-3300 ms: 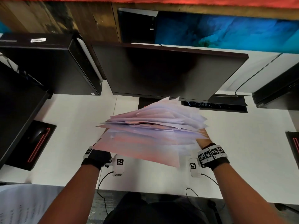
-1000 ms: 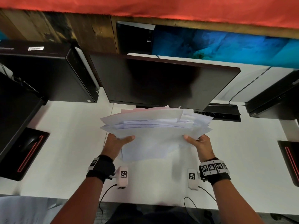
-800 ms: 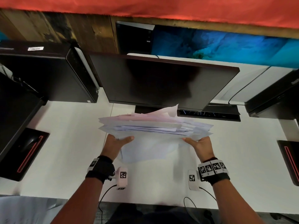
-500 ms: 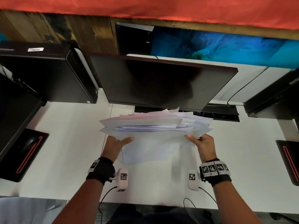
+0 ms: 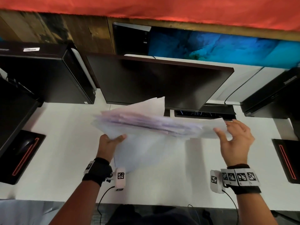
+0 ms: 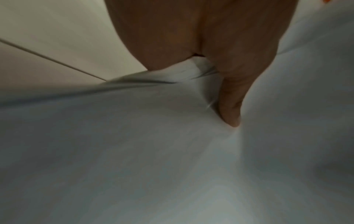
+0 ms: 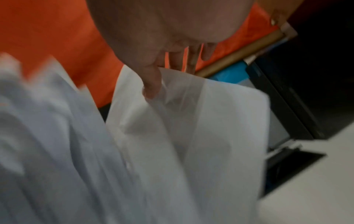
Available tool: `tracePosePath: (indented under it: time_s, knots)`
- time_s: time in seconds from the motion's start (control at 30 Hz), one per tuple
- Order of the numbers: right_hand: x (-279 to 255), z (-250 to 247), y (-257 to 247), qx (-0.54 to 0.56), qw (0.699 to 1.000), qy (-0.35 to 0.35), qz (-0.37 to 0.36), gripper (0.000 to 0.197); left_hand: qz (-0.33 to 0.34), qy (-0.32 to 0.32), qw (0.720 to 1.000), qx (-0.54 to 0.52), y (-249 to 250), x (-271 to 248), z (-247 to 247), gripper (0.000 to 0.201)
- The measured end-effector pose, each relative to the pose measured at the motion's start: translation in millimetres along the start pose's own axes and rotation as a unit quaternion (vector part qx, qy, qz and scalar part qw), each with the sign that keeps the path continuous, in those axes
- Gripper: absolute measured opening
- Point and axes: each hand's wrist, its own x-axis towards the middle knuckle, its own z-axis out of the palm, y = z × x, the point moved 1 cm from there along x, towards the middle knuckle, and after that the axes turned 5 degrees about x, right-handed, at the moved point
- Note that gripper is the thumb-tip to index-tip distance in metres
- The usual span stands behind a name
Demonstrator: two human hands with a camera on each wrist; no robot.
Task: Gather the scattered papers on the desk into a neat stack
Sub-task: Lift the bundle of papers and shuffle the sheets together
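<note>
Gripping the papers [image 5: 146, 125] at their left edge, the left hand [image 5: 108, 143] holds them above the desk [image 5: 65, 159]. Gathering looks done (edges ragged, so squaring remains). The right hand [image 5: 235, 143], fingers [image 5: 243, 127] spread and released, brushes their right edge.

A white desk [image 5: 53, 127] is flanked by black computer towers [image 5: 48, 75]; a dark monitor [image 5: 155, 82] is backed by wood panelling [image 5: 56, 30] under red fabric [image 5: 162, 7]
</note>
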Motion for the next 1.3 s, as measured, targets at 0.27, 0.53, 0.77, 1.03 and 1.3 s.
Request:
tracePosePath:
  time_s: [0.27, 0.53, 0.77, 1.03, 1.3]
  knots:
    - [2.2, -67.8, -14.3, 0.120, 0.990, -0.034, 0.068, 0.013, -0.018, 0.004, 1.000, 0.002, -22.6, 2.1, -21.8, 0.016]
    - [13.6, -103.4, -38.5, 0.234, 0.968, -0.037, 0.084, 0.011, -0.069, 0.025, 0.997, -0.020, -46.8, 1.9, -29.6, 0.020]
    - [32.9, -94.7, -101.7, 0.099, 0.975, -0.176, -0.095, 0.022, -0.093, 0.037, 0.995, -0.017, -53.9, 2.7, -24.4, 0.019]
    - [60.2, -95.8, -167.4, 0.020, 0.925, -0.222, -0.307, 0.028, -0.134, 0.044, 0.990, -0.023, -59.2, 3.5, -21.7, 0.008]
    - [71.1, 41.2, -202.1, -0.023, 0.847, -0.373, -0.377, 0.029, -0.151, 0.048, 0.987, -0.012, -72.0, 3.5, -23.3, 0.016]
